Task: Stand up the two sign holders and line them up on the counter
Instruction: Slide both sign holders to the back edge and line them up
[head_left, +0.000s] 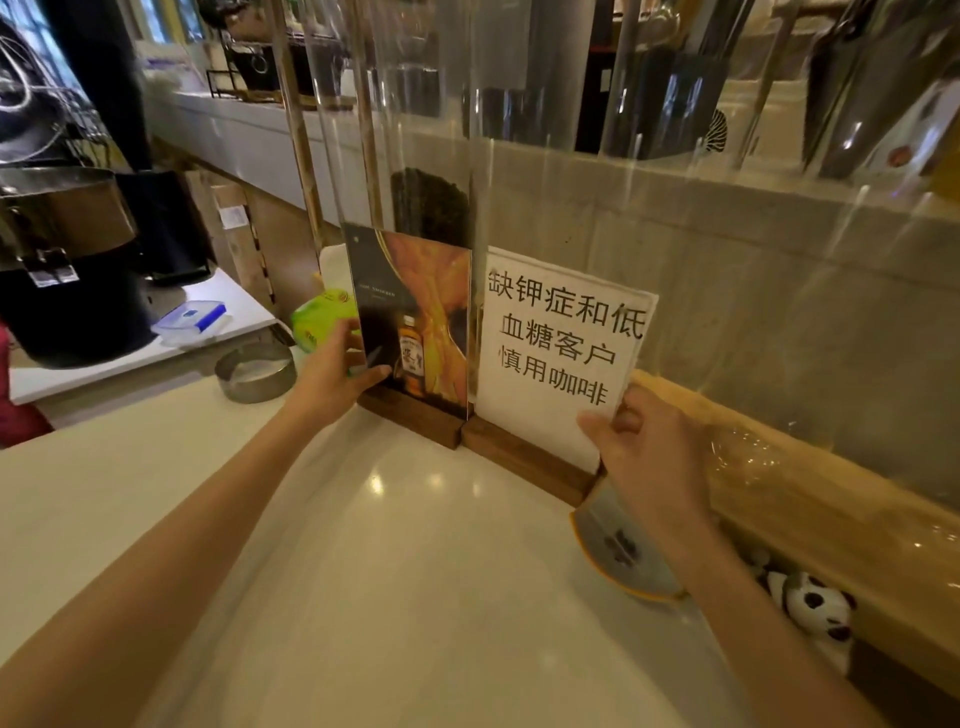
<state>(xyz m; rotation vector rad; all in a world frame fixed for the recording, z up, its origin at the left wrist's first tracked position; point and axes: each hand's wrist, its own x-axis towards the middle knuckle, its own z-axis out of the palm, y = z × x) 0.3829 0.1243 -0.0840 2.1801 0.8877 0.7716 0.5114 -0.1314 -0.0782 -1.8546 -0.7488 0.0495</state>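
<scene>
Two sign holders stand upright side by side on the pale counter (395, 545), their dark wooden bases touching end to end. The left sign holder (426, 312) shows a dark and orange picture with a bottle. The right sign holder (556, 343) carries a white sheet with black Chinese characters. My left hand (332, 374) grips the left edge of the picture sign, thumb on its front. My right hand (644, 452) pinches the lower right corner of the white sign, covering that end of its base.
A clear screen on a wooden ledge (810, 483) runs behind the signs. A grey and orange dish (618, 551) and a panda toy (815, 608) lie at the right. A metal ring tin (254, 371), a green packet (322, 322) and a blue-lidded box (192, 319) sit at the left.
</scene>
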